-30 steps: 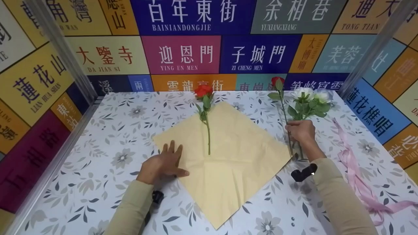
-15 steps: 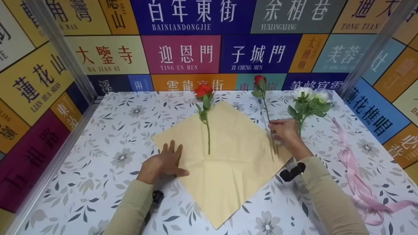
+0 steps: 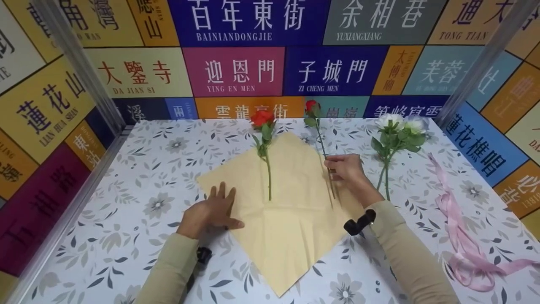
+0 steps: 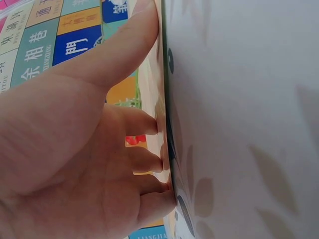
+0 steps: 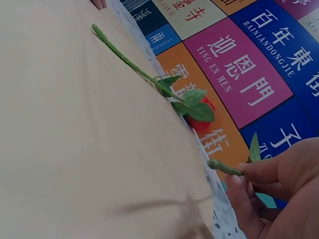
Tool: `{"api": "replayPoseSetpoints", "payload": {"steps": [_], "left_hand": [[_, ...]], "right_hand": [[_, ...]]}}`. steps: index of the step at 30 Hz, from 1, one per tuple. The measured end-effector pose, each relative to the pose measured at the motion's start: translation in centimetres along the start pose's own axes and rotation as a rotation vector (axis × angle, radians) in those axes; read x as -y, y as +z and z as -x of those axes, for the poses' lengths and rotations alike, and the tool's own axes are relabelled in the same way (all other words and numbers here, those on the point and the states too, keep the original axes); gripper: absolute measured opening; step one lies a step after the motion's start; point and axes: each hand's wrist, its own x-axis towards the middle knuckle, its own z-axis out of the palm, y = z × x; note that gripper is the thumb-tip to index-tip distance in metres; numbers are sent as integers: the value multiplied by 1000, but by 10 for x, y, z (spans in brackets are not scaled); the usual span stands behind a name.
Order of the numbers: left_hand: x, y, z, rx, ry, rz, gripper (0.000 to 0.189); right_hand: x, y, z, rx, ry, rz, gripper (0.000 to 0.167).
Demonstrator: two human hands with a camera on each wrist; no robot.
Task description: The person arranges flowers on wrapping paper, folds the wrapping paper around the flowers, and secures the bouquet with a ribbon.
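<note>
In the head view my right hand [image 3: 346, 169] pinches the stem of a red rose [image 3: 313, 108] above the right part of a tan sheet of wrapping paper [image 3: 291, 228]. The right wrist view shows the cut stem end [image 5: 225, 168] between thumb and fingers. Another red rose [image 3: 263, 117] lies on the paper, its bloom past the upper left edge and its stem pointing toward me. My left hand [image 3: 211, 211] rests with spread fingers on the paper's left edge; in the left wrist view its fingertips [image 4: 149, 124] touch the sheet.
White roses [image 3: 400, 124] with green leaves lie on the right of the table. Beside them a pink ribbon [image 3: 457, 228] trails toward the front right. A floral cloth [image 3: 160, 202] covers the table, and sign-patterned panels [image 3: 236, 69] stand behind it and at the sides.
My right hand has moved left with the red rose, from beside the white roses to over the paper. My left hand and the other red rose have stayed put.
</note>
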Motion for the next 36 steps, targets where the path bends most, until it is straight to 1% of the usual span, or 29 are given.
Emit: {"api": "replayPoseSetpoints", "payload": {"steps": [3,5,7,10,14,20,23,32,36], "left_hand": [[0,0,0,-1,1,1,104],[0,0,0,3,-1,21,105],[0,-1,0,6,-3,32,106],[-1,-1,1,3,-6,57,108],[-1,0,1,1,-12,45,106],[-1,0,-1,7,-21,25,105],[-1,0,-1,5,-31,25,105],[-1,1,-3,5,-48,11,105],[-1,1,-2,1,-25,23,106]], "right_hand": [[2,9,0,10,7,-4,37],[4,14,1,20,32,-11,37],[5,20,2,32,37,-16,38],[6,30,2,49,12,-18,37],[6,45,0,63,-17,-18,35],[6,66,2,95,-8,9,32],[6,75,3,91,0,7,30],[10,102,5,79,-18,-13,28],[10,110,5,56,-10,-20,26]]}}
